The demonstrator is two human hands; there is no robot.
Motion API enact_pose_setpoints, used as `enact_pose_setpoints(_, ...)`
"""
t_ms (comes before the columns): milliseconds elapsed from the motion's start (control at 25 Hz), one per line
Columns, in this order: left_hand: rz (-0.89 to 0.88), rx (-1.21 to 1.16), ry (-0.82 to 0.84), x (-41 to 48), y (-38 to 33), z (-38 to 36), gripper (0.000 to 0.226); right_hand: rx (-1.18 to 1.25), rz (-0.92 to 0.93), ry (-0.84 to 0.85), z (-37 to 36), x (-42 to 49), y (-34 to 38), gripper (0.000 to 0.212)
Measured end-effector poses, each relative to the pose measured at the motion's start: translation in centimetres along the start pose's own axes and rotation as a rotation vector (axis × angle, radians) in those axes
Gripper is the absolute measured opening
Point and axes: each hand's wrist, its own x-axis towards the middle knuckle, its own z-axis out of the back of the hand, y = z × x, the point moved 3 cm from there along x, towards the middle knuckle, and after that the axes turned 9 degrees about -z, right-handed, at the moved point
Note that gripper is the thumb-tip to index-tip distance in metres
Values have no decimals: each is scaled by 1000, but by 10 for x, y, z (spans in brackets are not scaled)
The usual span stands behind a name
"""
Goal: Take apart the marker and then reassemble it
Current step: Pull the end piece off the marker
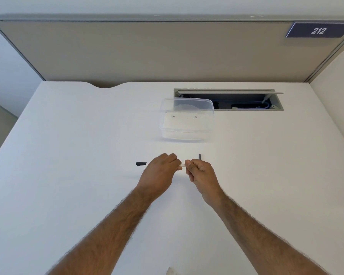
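Both my hands meet over the middle of the white desk [68, 175]. My left hand [159, 173] is closed around the white marker barrel [182, 166], of which only a short stretch shows between my fists. My right hand [199, 173] pinches the barrel's right end with thumb and fingers. A black marker cap [141, 163] lies on the desk just left of my left hand. A thin dark stick [200, 156], possibly the ink core, shows upright just behind my right hand; whether my hand holds it I cannot tell.
A clear plastic container [187, 120] with its lid tilted stands behind my hands. Beyond it an open cable hatch [228, 99] is cut into the desk. A beige partition [147, 52] with a "212" sign [318, 30] closes off the back.
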Motion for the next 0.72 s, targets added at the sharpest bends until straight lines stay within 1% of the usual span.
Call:
enact_pose_setpoints(80, 1, 29, -2, 1, 0, -1, 11, 67, -71, 25, -1, 2, 1, 40)
enact_pose_setpoints(120, 21, 14, 11, 1, 2, -2, 12, 57, -87, 35, -1, 3, 1, 41)
enact_pose_setpoints(200, 66, -62, 43, 1, 7, -5, 16, -15, -79, 58, 0, 5, 2, 42)
enact_pose_setpoints(280, 91, -121, 66, 1, 11, -6, 19, -37, -59, 82, 1, 7, 3, 39)
enact_pose_setpoints(400, 114, -139, 78, 2, 12, -2, 18, -4, 19, 65, 6, 9, 6, 17)
enact_pose_setpoints(480, 142, -158, 83, 3, 10, 1, 16, 22, 58, 95, 7, 11, 9, 8)
enact_pose_setpoints(560, 173, -192, 90, 4, 9, 3, 16, 33, 71, 124, 8, 13, 11, 6)
enact_pose_setpoints(720, 221, -228, 102, 6, 5, 9, 15, 69, 67, 134, 10, 14, 10, 15)
